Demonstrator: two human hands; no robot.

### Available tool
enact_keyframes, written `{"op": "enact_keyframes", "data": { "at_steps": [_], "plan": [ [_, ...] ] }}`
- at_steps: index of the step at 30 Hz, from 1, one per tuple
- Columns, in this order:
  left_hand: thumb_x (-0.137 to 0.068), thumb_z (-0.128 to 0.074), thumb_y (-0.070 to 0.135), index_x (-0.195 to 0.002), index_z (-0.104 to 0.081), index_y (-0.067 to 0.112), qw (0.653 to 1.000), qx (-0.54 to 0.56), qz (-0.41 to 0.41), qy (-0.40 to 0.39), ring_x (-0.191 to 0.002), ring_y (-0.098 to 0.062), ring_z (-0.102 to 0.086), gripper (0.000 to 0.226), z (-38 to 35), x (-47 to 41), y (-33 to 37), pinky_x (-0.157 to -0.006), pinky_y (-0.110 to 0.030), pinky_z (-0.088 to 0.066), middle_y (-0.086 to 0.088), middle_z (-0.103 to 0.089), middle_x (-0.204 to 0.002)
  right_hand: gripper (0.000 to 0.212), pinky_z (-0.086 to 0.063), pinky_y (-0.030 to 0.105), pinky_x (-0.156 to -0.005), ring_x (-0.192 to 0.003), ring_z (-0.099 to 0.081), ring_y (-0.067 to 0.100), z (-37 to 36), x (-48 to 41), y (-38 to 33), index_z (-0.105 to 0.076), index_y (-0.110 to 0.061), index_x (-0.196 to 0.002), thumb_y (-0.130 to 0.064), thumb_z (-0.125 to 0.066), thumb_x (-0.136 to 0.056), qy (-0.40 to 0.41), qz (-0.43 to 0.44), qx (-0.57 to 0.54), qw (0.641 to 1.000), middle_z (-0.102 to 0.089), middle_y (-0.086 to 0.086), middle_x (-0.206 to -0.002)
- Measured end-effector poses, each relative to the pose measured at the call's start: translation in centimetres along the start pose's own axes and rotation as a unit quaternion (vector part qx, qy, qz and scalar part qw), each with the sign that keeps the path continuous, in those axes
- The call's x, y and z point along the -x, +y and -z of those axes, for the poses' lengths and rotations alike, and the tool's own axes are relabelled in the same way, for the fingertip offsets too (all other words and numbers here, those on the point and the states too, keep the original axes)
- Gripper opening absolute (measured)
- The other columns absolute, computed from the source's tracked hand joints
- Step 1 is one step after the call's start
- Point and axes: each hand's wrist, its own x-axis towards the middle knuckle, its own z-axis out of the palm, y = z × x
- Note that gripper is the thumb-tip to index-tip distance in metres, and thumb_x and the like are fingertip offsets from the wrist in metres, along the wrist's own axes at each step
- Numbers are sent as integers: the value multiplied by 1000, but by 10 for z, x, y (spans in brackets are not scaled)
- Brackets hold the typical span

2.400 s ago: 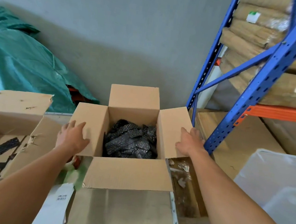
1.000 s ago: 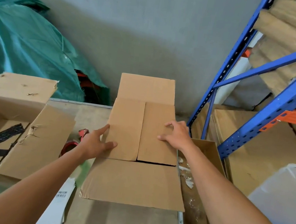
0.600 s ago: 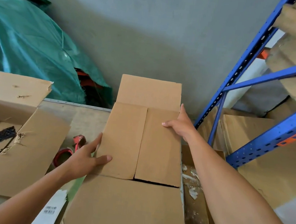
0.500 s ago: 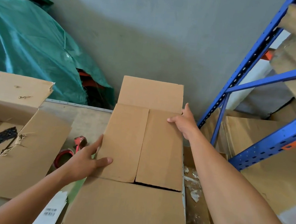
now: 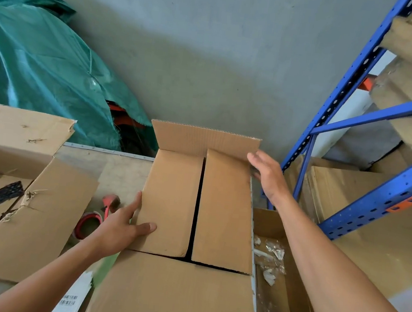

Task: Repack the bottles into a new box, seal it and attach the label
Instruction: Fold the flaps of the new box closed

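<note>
The new cardboard box (image 5: 222, 208) stands in front of me with its two side flaps folded down over the contents, a dark gap between them. The far flap (image 5: 201, 140) stands up and the near flap (image 5: 175, 295) hangs toward me. My left hand (image 5: 121, 228) presses flat on the left flap's near left edge, thumb on top. My right hand (image 5: 269, 175) is spread open at the box's far right corner, beside the far flap. The bottles are hidden inside. A white barcode label (image 5: 70, 299) lies near my left forearm.
A red tape dispenser (image 5: 97, 215) lies on the table left of the box. The old torn box (image 5: 18, 187) stands open at the left. A green tarp (image 5: 44, 62) is behind. Blue shelving (image 5: 361, 70) and a scrap-filled carton (image 5: 278, 277) are to the right.
Both side flaps, open earlier over the black-wrapped contents, were folded shut. My right hand slid off the right flap to the far right corner. The left hand stays on the left flap.
</note>
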Motion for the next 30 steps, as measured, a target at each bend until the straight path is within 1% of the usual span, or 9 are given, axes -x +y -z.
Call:
{"op": "enact_keyframes", "data": {
  "at_steps": [2, 4, 7, 10, 15, 20, 22, 26, 30],
  "plan": [
    [-92, -70, 38, -161, -1, 35, 1000, 0, 2, 0, -118, -7, -41, 97, -1, 0, 2, -103, -32, -37, 7, -43, -148, 76, -34, 43, -118, -141, -44, 12, 4, 5, -4, -43, -19, -154, -68, -44, -97, 15, -28, -14, 999, -47, -7, -154],
    [-92, -70, 39, -161, 1, 35, 1000, 3, 7, -3, -118, -7, -40, 98, -1, 1, 4, -108, -35, -37, 6, -40, -153, 92, -33, 53, -119, -143, -42, 22, 3, 4, -11, -34, -18, -157, -75, -49, -87, 21, -62, -77, 995, -42, 4, -159],
    [-92, -71, 38, -161, 1, 35, 1000, 5, 10, -6, -120, -9, -41, 100, -1, 1, 6, -111, -37, -36, 5, -39, -154, 106, -35, 46, -116, -137, -39, 15, -7, 1, -17, -19, -28, -155, -52, -85, -76, -10, -49, 40, 998, -38, -4, -152],
    [-92, -71, 36, -161, 2, 33, 1000, 6, 18, -9, -122, -13, -45, 100, -1, 2, 8, -113, -38, -36, 2, -40, -153, 121, -34, 40, -111, -144, -33, 21, -20, 1, -6, -4, -31, -154, -32, -93, -72, 13, -38, 175, 984, -27, 4, -160],
    [-93, -71, 35, -161, 1, 32, 1000, 8, 23, -8, -125, -15, -45, 99, -1, 4, 9, -114, -38, -34, 0, -40, -154, 105, -34, 30, -100, -142, -38, 25, -24, 7, 8, -17, -19, -146, -32, -92, -73, 51, 8, 230, 972, -34, 10, -156],
    [-94, -69, 33, -161, 2, 32, 999, 6, 31, -5, -138, -24, -43, 97, -2, 4, 12, -115, -41, -32, -2, -41, -153, 72, -42, 32, -87, -125, -54, 25, -4, 20, 16, -34, -31, -131, -48, -82, -80, 4, 37, 315, 948, -50, -2, -138],
    [-94, -69, 33, -161, 2, 33, 1000, 3, 28, -5, -129, -21, -48, 97, -3, 3, 11, -115, -42, -34, 2, -45, -145, 81, -40, 33, -98, -137, -45, 21, 5, 30, 20, -36, -32, -143, -62, -76, -80, -49, 47, 347, 935, -42, -4, -154],
    [-94, -70, 31, -161, -3, 32, 1000, -12, 6, 16, -110, -13, -49, 94, -5, 8, 14, -110, -39, -38, 11, -44, -126, 93, -14, 46, -124, -156, -5, 12, 15, 46, 31, -20, -29, -162, -81, -43, -89, -119, 80, 457, 878, -8, -8, -170],
    [-92, -71, 35, -160, -22, 27, 997, -42, -26, 67, -113, -14, -56, 84, -6, 19, 9, -101, -34, -44, 12, -50, -132, 67, -10, 47, -128, -156, -2, 11, 9, 65, 42, -17, -24, -162, -59, -26, -106, -138, 106, 522, 835, -10, -5, -170]
  ]
}}
